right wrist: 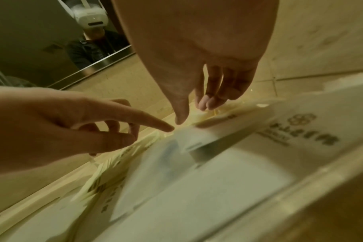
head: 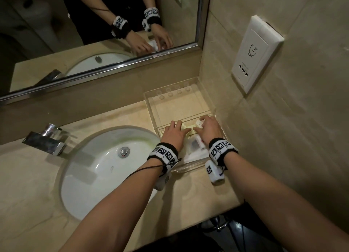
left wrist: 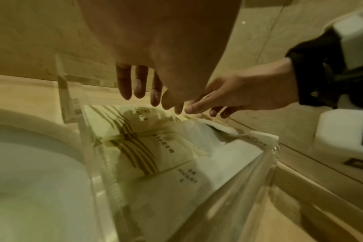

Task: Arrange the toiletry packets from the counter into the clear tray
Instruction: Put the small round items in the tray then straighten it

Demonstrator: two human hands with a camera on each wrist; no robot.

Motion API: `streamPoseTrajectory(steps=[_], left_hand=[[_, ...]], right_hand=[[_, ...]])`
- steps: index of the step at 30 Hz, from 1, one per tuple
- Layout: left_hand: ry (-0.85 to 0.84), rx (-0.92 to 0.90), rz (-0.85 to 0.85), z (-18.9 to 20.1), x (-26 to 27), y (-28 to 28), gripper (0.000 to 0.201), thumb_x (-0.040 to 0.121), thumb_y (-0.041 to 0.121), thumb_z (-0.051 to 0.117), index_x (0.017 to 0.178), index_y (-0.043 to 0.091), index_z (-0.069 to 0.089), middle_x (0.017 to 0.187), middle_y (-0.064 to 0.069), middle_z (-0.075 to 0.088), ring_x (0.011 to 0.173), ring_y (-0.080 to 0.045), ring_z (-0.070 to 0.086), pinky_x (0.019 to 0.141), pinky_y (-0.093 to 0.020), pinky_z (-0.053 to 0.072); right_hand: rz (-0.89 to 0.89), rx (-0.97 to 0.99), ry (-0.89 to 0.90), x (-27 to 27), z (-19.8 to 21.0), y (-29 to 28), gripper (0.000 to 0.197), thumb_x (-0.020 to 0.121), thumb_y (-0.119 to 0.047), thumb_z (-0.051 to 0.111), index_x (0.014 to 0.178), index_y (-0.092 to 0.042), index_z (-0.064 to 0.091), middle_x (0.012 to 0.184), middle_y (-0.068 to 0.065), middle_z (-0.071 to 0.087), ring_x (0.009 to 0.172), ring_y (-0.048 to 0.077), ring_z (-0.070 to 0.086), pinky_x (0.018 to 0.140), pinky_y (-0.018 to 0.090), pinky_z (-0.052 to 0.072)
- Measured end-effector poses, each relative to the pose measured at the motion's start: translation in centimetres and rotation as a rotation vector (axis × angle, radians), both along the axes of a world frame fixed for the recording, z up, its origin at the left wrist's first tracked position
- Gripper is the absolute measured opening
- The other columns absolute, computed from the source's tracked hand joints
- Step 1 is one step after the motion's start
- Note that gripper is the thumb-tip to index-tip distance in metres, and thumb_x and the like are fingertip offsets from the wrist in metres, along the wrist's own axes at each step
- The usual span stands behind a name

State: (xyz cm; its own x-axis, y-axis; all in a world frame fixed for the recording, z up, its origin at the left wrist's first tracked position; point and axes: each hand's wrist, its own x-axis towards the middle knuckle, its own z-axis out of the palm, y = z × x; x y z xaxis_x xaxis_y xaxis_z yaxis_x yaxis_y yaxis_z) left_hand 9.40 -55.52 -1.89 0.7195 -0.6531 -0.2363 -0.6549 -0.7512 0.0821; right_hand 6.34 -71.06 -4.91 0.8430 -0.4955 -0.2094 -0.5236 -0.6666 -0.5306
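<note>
Both hands over near end of clear tray [head: 151, 108], which sits in counter corner at 3 o'clock of sink [head: 90, 172]. Left hand [head: 174, 133] fingers straight, loose, above yellow packets [left wrist: 135, 139]; holds nothing. Right hand [head: 208, 127] fingers spread, touching white packet [right wrist: 218, 131], grip unclear (blurred).

Risks: packets overlap, loose; a nudge could push one over the low wall or slide the tray toward the sink.

Print on packets: dark characters plus flower logo, unreadable.
</note>
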Motion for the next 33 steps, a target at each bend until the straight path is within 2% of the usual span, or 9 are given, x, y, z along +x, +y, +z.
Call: streamPoseTrajectory(steps=[3, 6, 9, 12, 16, 19, 26, 28, 33], left_hand=[[-0.005, 0.031, 0.034, -0.4, 0.2, -0.2, 0.052, 0.090, 0.009, 0.052, 0.138, 0.028, 0.045, 0.141, -0.010, 0.036, 0.130, -0.032, 0.031, 0.106, -0.043, 0.033], [0.007, 0.028, 0.056, -0.4, 0.2, -0.3, 0.051, 0.089, 0.007, 0.052, 0.136, 0.024, 0.045, 0.141, -0.010, 0.035, 0.129, -0.032, 0.032, 0.105, -0.043, 0.034], [0.009, -0.003, 0.068, -0.4, 0.1, -0.6, 0.051, 0.088, 0.004, 0.050, 0.136, 0.022, 0.045, 0.137, -0.011, 0.038, 0.127, -0.032, 0.033, 0.101, -0.042, 0.036], [0.000, -0.011, 0.059, -0.6, 0.0, -0.9, 0.056, 0.089, 0.003, 0.047, 0.140, 0.026, 0.042, 0.135, -0.010, 0.040, 0.126, -0.032, 0.034, 0.102, -0.042, 0.036], [0.021, 0.070, 0.040, -0.8, 0.1, -0.8, 0.057, 0.093, 0.008, 0.045, 0.144, 0.030, 0.037, 0.139, -0.011, 0.037, 0.131, -0.033, 0.029, 0.108, -0.044, 0.033], [0.035, 0.071, 0.042, -0.7, 0.0, -0.7, 0.059, 0.092, 0.007, 0.046, 0.145, 0.030, 0.036, 0.138, -0.012, 0.038, 0.131, -0.034, 0.030, 0.108, -0.045, 0.033], [0.060, -0.112, 0.147, -0.3, 0.8, 0.1, 0.062, 0.084, -0.005, 0.051, 0.138, 0.025, 0.046, 0.126, -0.010, 0.048, 0.119, -0.031, 0.039, 0.095, -0.040, 0.040], [0.054, -0.150, 0.156, -0.4, 1.0, 0.6, 0.063, 0.083, -0.007, 0.049, 0.137, 0.026, 0.047, 0.123, -0.009, 0.050, 0.115, -0.030, 0.041, 0.092, -0.039, 0.041], [0.067, -0.205, 0.141, -0.4, 0.7, 1.4, 0.066, 0.082, -0.008, 0.050, 0.136, 0.030, 0.046, 0.119, -0.007, 0.053, 0.110, -0.028, 0.043, 0.090, -0.037, 0.042]], right_hand=[[-0.021, -0.020, 0.006, 0.2, -0.2, -0.1, 0.031, 0.085, -0.025, 0.073, 0.110, -0.019, 0.057, 0.111, 0.006, 0.060, 0.093, 0.027, 0.064, 0.077, 0.045, 0.057], [-0.016, 0.005, -0.020, 0.3, -0.7, -0.5, 0.030, 0.083, -0.024, 0.075, 0.104, -0.019, 0.054, 0.106, 0.007, 0.058, 0.086, 0.029, 0.065, 0.064, 0.048, 0.060], [-0.034, 0.051, -0.025, 0.1, -0.8, -0.8, 0.031, 0.083, -0.028, 0.075, 0.101, -0.020, 0.051, 0.100, 0.006, 0.058, 0.071, 0.025, 0.068, 0.053, 0.043, 0.060], [-0.023, 0.063, -0.010, 0.0, -1.0, -1.1, 0.027, 0.087, -0.032, 0.070, 0.103, -0.019, 0.052, 0.095, 0.003, 0.061, 0.055, 0.019, 0.069, 0.054, 0.041, 0.060], [0.013, -0.002, -0.019, 0.1, -1.0, -1.4, 0.032, 0.082, -0.038, 0.073, 0.098, -0.021, 0.051, 0.097, 0.005, 0.063, 0.070, 0.026, 0.069, 0.060, 0.044, 0.059], [0.023, -0.050, -0.008, 0.0, -0.4, -1.5, 0.034, 0.082, -0.040, 0.072, 0.100, -0.018, 0.054, 0.096, 0.004, 0.063, 0.076, 0.025, 0.067, 0.068, 0.042, 0.058], [0.038, -0.074, 0.032, -0.4, 0.2, -2.3, 0.040, 0.082, -0.033, 0.076, 0.114, -0.021, 0.056, 0.107, 0.002, 0.063, 0.091, 0.023, 0.064, 0.081, 0.042, 0.056], [0.072, -0.072, 0.013, -0.6, 0.0, -2.4, 0.038, 0.083, -0.031, 0.075, 0.116, -0.024, 0.057, 0.107, 0.001, 0.062, 0.090, 0.021, 0.063, 0.079, 0.040, 0.057], [0.131, -0.071, 0.011, -0.6, -0.3, -2.3, 0.030, 0.086, -0.031, 0.072, 0.112, -0.029, 0.058, 0.106, -0.003, 0.060, 0.070, 0.012, 0.063, 0.058, 0.029, 0.053]])
